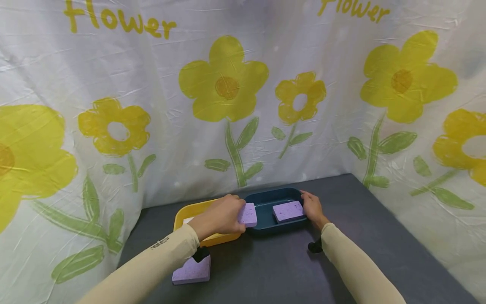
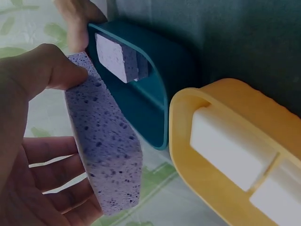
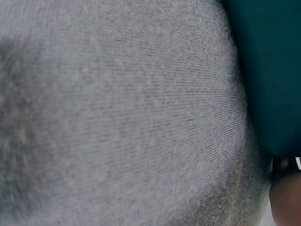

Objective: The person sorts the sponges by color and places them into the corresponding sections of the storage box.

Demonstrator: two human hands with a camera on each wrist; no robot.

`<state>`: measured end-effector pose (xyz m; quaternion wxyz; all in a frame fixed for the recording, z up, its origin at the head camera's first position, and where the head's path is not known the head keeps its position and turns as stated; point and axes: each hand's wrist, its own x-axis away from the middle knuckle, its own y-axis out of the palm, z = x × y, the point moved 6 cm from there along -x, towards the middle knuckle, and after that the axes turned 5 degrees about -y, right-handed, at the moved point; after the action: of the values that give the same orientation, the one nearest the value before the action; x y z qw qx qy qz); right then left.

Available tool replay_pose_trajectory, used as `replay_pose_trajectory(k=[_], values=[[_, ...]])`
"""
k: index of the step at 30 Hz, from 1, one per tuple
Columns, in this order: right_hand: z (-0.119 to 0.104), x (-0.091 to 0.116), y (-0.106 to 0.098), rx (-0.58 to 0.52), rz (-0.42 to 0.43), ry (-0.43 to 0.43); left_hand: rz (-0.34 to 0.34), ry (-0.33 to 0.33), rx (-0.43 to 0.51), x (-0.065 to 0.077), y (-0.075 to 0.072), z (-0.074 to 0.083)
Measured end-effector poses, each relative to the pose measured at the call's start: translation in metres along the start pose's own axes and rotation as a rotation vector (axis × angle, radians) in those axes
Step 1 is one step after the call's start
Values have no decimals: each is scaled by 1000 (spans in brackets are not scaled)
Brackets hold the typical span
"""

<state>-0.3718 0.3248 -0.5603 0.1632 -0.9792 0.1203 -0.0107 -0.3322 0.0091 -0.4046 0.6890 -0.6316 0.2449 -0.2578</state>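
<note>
My left hand (image 1: 222, 216) holds a purple, pitted sponge (image 1: 248, 215) just above the near left end of a dark teal bin (image 1: 271, 228). In the left wrist view, the thumb presses one face of the sponge and the fingers lie behind it. At the bin's far right end my right hand (image 1: 313, 209) grips the rim. Inside the bin rests a purple sponge (image 1: 288, 211); the left wrist view shows another piece partly hidden behind it. Fabric fills most of the right wrist view, with the teal wall (image 3: 273, 70) and a fingertip at its right side.
Left of the teal bin stands a yellow bin (image 1: 222, 240) holding white blocks (image 2: 230, 146). Another purple sponge (image 1: 191, 270) lies on the dark tabletop (image 1: 262, 274), partly behind my left forearm. A flower-printed curtain (image 1: 163, 84) hangs behind and along the sides.
</note>
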Motion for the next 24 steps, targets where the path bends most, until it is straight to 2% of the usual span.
replay_pose_trajectory(k=[7,13,24], values=[[4,0,1,1,-8,7,-25,6,-48,-30,18,6],[4,0,0,0,-3,-2,-43,-29,-57,-55,31,7],[2,-2,0,4,1,0,-108,-73,-45,-80,50,10]])
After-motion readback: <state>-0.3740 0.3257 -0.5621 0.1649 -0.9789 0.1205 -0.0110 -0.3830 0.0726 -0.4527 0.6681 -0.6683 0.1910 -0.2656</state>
